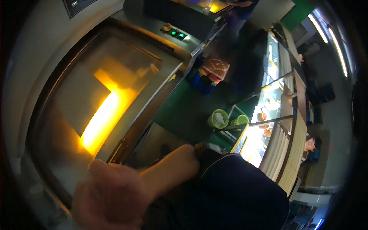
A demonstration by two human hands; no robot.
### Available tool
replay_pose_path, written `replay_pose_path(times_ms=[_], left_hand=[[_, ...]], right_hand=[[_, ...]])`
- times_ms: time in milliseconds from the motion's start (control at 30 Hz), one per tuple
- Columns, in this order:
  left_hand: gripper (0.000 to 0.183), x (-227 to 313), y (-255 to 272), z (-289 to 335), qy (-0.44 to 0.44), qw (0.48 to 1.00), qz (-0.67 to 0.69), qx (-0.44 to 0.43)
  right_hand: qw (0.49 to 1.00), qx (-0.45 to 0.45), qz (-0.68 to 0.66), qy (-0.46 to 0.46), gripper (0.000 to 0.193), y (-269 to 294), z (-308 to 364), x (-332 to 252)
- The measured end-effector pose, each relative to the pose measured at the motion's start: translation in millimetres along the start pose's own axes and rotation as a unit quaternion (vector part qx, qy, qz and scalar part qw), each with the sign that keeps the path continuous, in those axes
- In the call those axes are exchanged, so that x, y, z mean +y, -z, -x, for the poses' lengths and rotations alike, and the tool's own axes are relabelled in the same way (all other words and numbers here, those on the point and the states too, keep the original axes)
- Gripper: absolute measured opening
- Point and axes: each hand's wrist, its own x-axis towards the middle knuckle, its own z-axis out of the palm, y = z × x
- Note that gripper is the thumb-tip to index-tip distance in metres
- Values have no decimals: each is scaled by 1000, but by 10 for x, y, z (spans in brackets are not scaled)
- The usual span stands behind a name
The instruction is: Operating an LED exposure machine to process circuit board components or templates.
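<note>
At the lower left, my left hand looms large and smeared by motion, close to the camera. Its fingers seem bent, but I cannot make out their pose or anything in them. A bare forearm runs from beside it toward the middle, ending against dark blue clothing. Past the hand is a machine's large framed window, with a bright yellow-orange glow inside. I cannot pick out my right hand.
Lit green buttons and a red knob sit on the machine's control panel. Green baskets stand beside a brightly lit bench. Farther off are a patterned reddish box on a blue crate and a person; others are at the right.
</note>
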Motion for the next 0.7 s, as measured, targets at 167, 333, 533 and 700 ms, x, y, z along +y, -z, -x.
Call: replay_pose_path(times_ms=[167, 333, 533, 700], left_hand=[[27, 81, -71, 797, -43, 996, 22, -70], [26, 715, -696, 1879, -153, 978, 108, -94], [33, 1334, -1579, 2771, -273, 923, 85, -257], [57, 1713, -2113, 3003, -283, 869, 98, -395]], right_hand=[[907, 172, 360, -135, 60, 666, 1416, -951], [707, 373, 550, -241, 35, 1830, 2636, -1620], [351, 431, 818, -147, 50, 3469, 2137, -2946], [150, 495, 846, -129, 66, 3719, 1163, -3491]])
